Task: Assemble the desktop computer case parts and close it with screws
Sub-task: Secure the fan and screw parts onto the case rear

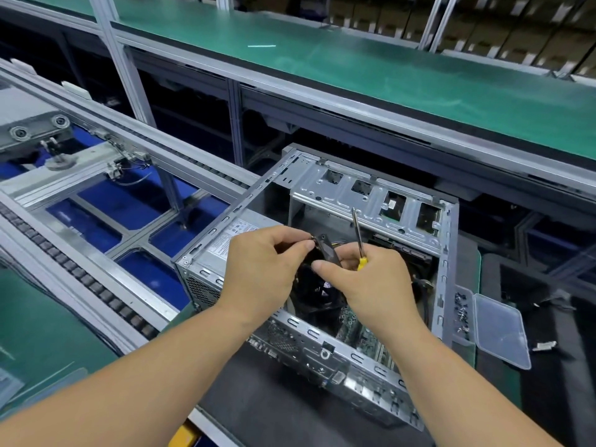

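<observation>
An open silver computer case (371, 195) lies on its side on a black mat, its motherboard (361, 337) showing inside. Above the opening my left hand (261, 269) pinches a small screw at the corner of a black fan (327, 250). My right hand (377, 279) steadies the fan with thumb and fingers and also holds a yellow-handled screwdriver (358, 240), whose shaft points up and away. The lower part of the fan is hidden behind both hands.
A clear plastic box (498, 330) with several screws stands open right of the case. A conveyor (96, 285) with metal rails runs along the left. A green-topped shelf (419, 79) spans the back. A small white part (545, 345) lies at right.
</observation>
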